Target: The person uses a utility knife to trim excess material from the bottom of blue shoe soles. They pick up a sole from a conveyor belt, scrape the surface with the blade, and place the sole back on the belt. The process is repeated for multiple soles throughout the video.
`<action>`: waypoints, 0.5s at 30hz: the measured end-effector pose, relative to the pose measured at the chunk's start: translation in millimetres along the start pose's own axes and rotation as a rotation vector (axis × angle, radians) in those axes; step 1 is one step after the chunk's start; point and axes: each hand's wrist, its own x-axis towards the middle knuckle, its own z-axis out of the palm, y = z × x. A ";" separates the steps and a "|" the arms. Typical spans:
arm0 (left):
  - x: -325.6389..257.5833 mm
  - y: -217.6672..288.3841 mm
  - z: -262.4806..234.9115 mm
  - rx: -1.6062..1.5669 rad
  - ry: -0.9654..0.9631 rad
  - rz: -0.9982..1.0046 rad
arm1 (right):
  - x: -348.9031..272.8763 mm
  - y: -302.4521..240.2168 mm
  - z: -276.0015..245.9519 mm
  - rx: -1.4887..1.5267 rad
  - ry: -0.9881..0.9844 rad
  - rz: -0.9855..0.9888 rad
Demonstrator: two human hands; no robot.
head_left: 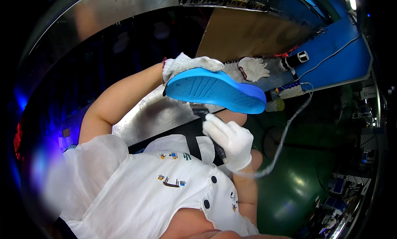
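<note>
A bright blue shoe sole (206,88) is held up in front of me, its ribbed and dotted underside showing. My left hand (188,65), in a white knit glove, grips it from behind along the far edge. A bit of black shows at its left end; whatever is behind the sole is hidden. Just below the sole, my white-gloved right hand (231,140) is closed around a slim black brush-like tool (221,153). The tool's dark head is near the sole's lower edge; whether they touch I cannot tell. A pale hose (285,133) runs to the tool's lower end.
A metal work surface (144,115) lies under the sole. Beyond it are a brown cardboard sheet (248,32), a loose white glove (253,68) and a black cylinder with a white end (295,60). At right stand a blue table (339,53) and a pale container (275,105).
</note>
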 end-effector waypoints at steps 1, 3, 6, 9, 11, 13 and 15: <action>2.1 -7.5 -6.9 -0.019 0.013 0.038 | 2.4 -2.7 -2.7 0.030 0.006 -0.012; 7.0 -14.5 -15.8 -0.079 -0.016 0.123 | 4.7 10.5 -4.2 0.057 0.078 0.016; -5.3 -12.7 -10.9 0.255 0.041 0.626 | 3.7 12.1 -10.4 -0.037 0.013 0.012; -21.1 17.4 -3.5 -0.116 0.120 -0.084 | 6.5 2.0 -13.8 0.027 0.045 -0.044; -17.8 3.5 -18.8 -0.100 0.096 -0.017 | 7.3 13.5 -11.5 0.139 0.165 0.026; -21.6 -13.4 -33.7 0.153 0.056 0.465 | 6.9 21.0 -8.8 0.161 0.086 -0.032; -32.1 -5.8 -23.0 0.084 0.033 0.625 | -1.8 17.9 -18.9 0.297 0.040 -0.040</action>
